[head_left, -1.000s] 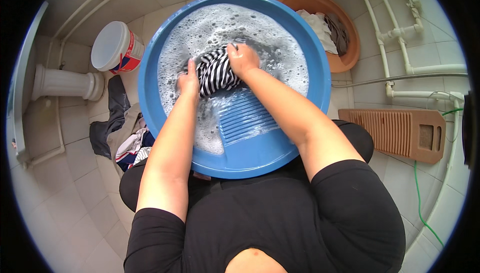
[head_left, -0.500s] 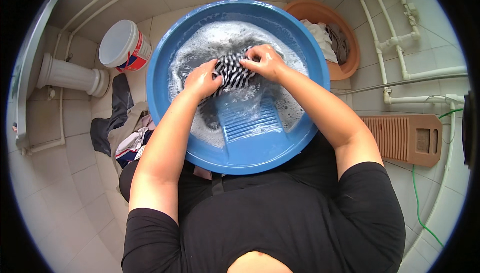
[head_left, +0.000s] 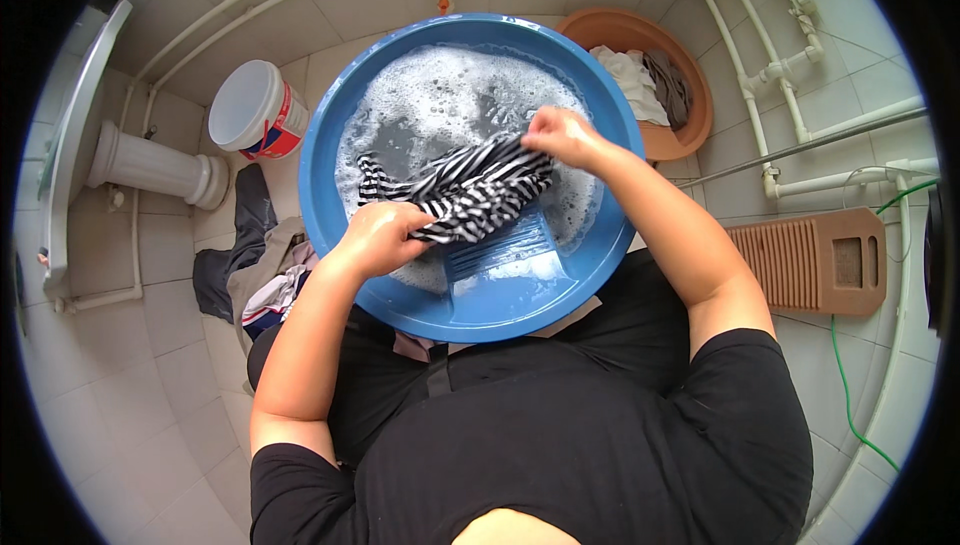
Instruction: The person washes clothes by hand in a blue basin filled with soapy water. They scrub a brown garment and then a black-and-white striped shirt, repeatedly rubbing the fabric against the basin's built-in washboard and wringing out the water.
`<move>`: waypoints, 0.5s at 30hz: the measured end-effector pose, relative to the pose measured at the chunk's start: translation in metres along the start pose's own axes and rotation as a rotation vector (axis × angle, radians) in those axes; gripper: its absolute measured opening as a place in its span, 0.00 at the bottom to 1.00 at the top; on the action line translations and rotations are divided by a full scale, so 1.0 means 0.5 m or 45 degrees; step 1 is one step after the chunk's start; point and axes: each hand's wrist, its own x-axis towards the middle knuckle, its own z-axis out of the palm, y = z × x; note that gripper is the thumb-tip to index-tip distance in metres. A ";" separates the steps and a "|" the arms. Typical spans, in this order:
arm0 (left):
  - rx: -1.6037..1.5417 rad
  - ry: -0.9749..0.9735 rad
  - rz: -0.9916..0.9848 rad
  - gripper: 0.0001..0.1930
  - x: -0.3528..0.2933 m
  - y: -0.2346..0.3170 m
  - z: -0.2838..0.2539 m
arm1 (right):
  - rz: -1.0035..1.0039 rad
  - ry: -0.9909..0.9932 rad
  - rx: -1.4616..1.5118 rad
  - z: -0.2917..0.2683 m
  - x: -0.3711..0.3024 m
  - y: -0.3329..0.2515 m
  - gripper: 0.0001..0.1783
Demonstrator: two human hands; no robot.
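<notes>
A black-and-white striped garment [head_left: 470,188] is stretched across a round blue basin [head_left: 322,115] of soapy water. My left hand [head_left: 375,235] grips its near end by the basin's front left. My right hand [head_left: 562,135] holds the far end, raised over the foam [head_left: 440,95]. Beneath the cloth, a blue ribbed washboard [head_left: 500,265] slopes down to the basin's front rim.
A brown basin [head_left: 690,135] with pale and grey clothes sits at the back right. A white lidded bucket [head_left: 255,110] stands at the left, near a white pedestal [head_left: 150,167]. Clothes lie heaped on the tiles [head_left: 255,265]. A brown washboard [head_left: 810,263] lies at the right, white pipes [head_left: 770,75] behind.
The garment was bunched between both hands over the washboard. It is spread out now, my left hand drawn back toward me and my right hand moved to the right.
</notes>
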 end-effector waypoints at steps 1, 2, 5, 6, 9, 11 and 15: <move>0.000 -0.101 -0.017 0.14 0.000 0.007 -0.014 | 0.072 0.184 0.231 -0.004 0.008 0.014 0.13; 0.000 -0.200 -0.036 0.15 -0.002 0.014 -0.029 | 0.142 0.367 0.462 -0.006 0.019 0.027 0.13; 0.057 -0.338 -0.165 0.18 0.002 0.025 -0.039 | 0.340 0.756 0.731 -0.025 0.042 0.056 0.18; 0.088 -0.358 -0.221 0.19 0.004 0.027 -0.042 | 0.294 0.724 0.456 -0.021 0.045 0.068 0.18; 0.053 -0.121 -0.316 0.20 0.028 0.004 -0.005 | 0.321 0.527 -0.262 -0.004 0.028 0.032 0.21; 0.033 0.209 -0.324 0.17 0.061 -0.007 0.044 | 0.023 0.656 -0.624 0.026 0.031 0.044 0.21; 0.026 -0.199 -0.649 0.43 0.144 -0.023 0.119 | -0.054 0.313 -0.999 0.071 0.035 0.020 0.36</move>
